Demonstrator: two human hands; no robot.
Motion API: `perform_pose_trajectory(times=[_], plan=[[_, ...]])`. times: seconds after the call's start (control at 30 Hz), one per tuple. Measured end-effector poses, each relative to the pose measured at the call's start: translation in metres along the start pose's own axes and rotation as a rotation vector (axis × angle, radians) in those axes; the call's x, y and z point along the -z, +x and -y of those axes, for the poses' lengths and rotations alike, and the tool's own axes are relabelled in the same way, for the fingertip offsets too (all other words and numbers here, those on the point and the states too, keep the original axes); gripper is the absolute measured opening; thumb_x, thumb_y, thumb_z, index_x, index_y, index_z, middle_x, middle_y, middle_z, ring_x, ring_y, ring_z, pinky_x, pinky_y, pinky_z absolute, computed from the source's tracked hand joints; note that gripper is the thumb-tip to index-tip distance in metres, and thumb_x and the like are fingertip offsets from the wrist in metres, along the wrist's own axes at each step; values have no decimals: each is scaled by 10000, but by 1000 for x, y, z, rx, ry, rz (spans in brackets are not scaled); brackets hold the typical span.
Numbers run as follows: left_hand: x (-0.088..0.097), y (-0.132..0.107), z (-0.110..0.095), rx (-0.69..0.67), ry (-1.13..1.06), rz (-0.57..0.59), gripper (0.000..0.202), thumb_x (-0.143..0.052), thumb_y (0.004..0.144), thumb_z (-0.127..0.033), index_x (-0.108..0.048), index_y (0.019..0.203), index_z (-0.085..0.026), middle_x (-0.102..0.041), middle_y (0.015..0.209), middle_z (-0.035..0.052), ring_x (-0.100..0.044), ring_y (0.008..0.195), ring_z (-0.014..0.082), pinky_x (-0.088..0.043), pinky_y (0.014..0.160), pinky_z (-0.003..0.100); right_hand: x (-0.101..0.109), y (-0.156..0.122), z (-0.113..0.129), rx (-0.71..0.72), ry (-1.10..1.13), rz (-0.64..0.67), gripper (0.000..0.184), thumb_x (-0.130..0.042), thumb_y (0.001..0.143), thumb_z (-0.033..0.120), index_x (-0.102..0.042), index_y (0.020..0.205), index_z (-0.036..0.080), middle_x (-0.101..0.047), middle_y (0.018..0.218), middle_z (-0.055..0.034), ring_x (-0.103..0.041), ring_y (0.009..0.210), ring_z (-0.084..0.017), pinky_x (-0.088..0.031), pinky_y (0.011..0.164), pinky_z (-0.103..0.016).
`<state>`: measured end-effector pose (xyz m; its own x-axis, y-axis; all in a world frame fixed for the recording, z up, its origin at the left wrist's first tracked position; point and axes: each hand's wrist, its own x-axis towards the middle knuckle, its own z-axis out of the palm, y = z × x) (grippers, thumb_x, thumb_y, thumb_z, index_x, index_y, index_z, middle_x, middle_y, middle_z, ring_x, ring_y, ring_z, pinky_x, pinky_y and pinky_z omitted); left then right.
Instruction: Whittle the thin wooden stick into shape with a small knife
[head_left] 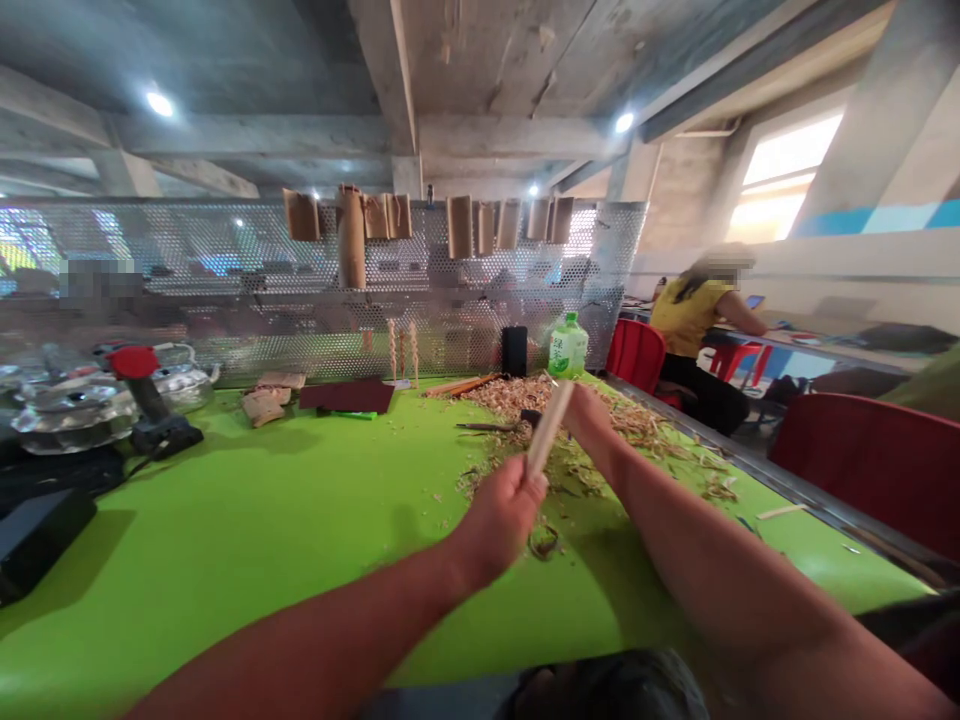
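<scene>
My left hand [504, 512] is closed around the near end of a pale strip of wood [551, 428], which slants up and away over the table. Close to the strip's far end is my right hand [589, 412], its fingers curled; what they hold is mostly hidden, though a small thin edge shows beside the wood. Beneath both hands, wood shavings [517, 398] are heaped on the green tabletop [300, 560]. A dark pointed tool [487, 427] lies among them, just left of the strip.
A green-labelled bottle [568, 345] and a black box [514, 350] stand at the back. On the left are a red-topped power tool [135, 370], glass kettles [75, 410] and a black case [37, 540]. Behind rises a perforated metal screen [262, 300]. A person [694, 310] sits at right.
</scene>
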<state>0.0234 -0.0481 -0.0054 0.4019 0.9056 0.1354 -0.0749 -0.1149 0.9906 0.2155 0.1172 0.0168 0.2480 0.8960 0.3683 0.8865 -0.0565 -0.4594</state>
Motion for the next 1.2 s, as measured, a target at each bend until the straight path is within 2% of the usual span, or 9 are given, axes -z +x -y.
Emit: perform_pose_trajectory(times=[0.07,0.13,0.23,0.3,0.5,0.67,0.93,1.1,1.2], plan=[[12,10,0,46,-110,-108,244,-529,894,-396,-497,1032,-198,-386,625,-83,-288,416,58,-248,370,193,-3,0,4,-40,-37,13,369,-423,920,308,-729,1089,190,-723,1021,-142,-670,937,-269,-461,733,-307],[32,23,0,60,-189,-234,227,-534,879,-363,-481,1030,-202,-364,611,-95,-261,381,50,-210,341,184,-9,-9,18,-12,-44,35,381,-423,916,303,-713,1146,211,-724,1053,-132,-669,948,-254,-456,743,-296],[54,39,3,53,-254,-302,192,-536,865,-341,-465,984,-208,-354,594,-102,-270,359,42,-194,327,168,-19,-30,42,130,-41,89,383,-437,906,306,-710,1169,254,-736,1045,-101,-669,946,-240,-445,759,-276],[59,43,4,36,-257,-305,184,-545,856,-340,-457,956,-213,-364,592,-103,-284,355,38,-200,323,161,-23,-45,53,241,-45,118,375,-443,900,297,-710,1164,277,-744,1034,-73,-666,948,-224,-434,760,-254],[54,41,10,-13,-192,-277,183,-550,848,-352,-431,841,-214,-392,596,-97,-299,344,33,-221,312,164,-22,-71,67,401,-145,195,330,-441,883,239,-714,1068,257,-748,964,-61,-657,842,-185,-384,678,-237],[51,41,8,-13,-118,-310,205,-545,859,-357,-408,796,-218,-373,581,-96,-283,342,36,-213,319,175,-20,-74,69,471,-233,166,290,-425,898,237,-698,995,245,-737,901,-66,-655,802,-189,-359,649,-250],[34,33,0,49,-118,-343,144,-510,902,-337,-432,853,-227,-297,565,-98,-228,366,51,-158,344,190,-17,-69,67,482,-283,146,290,-399,943,256,-684,991,223,-729,957,-83,-646,873,-193,-377,719,-261],[32,31,-3,81,-125,-344,146,-524,897,-352,-446,880,-229,-285,575,-97,-218,381,54,-136,364,195,-24,-62,64,497,-287,119,284,-412,931,233,-682,1016,225,-723,988,-90,-647,914,-203,-397,751,-271],[24,21,-3,126,-114,-318,135,-491,911,-357,-465,911,-224,-289,578,-95,-211,392,59,-142,375,199,-23,-48,54,408,-219,98,299,-420,930,244,-702,1028,235,-726,996,-91,-654,922,-214,-418,766,-281]])
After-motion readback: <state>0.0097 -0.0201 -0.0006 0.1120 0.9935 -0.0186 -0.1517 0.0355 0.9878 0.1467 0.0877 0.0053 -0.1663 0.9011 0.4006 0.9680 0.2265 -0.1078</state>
